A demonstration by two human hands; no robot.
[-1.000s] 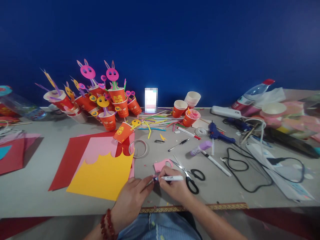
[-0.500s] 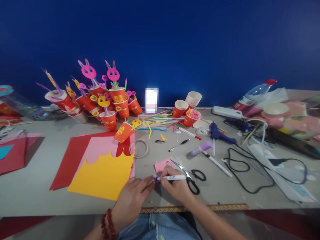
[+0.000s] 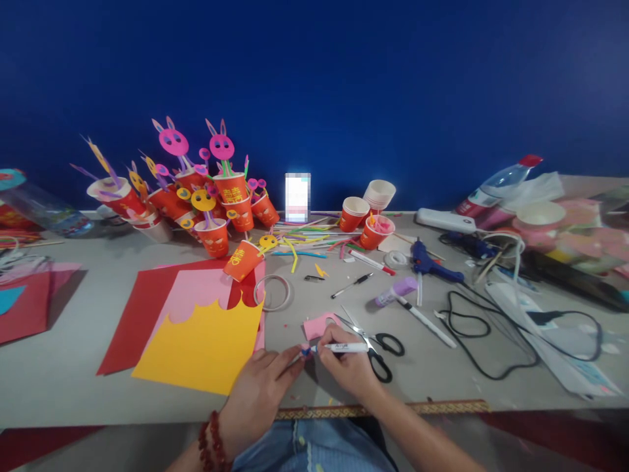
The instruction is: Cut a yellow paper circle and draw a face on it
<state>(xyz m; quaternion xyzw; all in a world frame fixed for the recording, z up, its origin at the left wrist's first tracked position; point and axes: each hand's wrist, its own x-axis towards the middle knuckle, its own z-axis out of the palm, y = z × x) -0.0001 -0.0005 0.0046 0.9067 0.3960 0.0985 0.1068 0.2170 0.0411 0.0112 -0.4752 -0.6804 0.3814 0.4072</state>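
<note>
A white marker with a blue tip and "Acrylic" lettering is gripped in my right hand, fingers closed round it. Its tip touches a small pink paper piece that carries blue ink. My left hand rests palm down, its fingertips pinning that piece to the table; the fingers partly cover it. Just beyond lies a pink paper scrap with a curved cut-out. Beside my right hand are scissors with black handles, blades apart.
Yellow paper tops red and pink sheets at left. Red paper cups with rabbit-like faces stand behind. A tape roll, pen, glue stick, glue gun and black cable surround the work spot.
The marker's tip and my right hand have shifted very slightly right, and more blue shows on the pink piece. My left hand stays in place.
</note>
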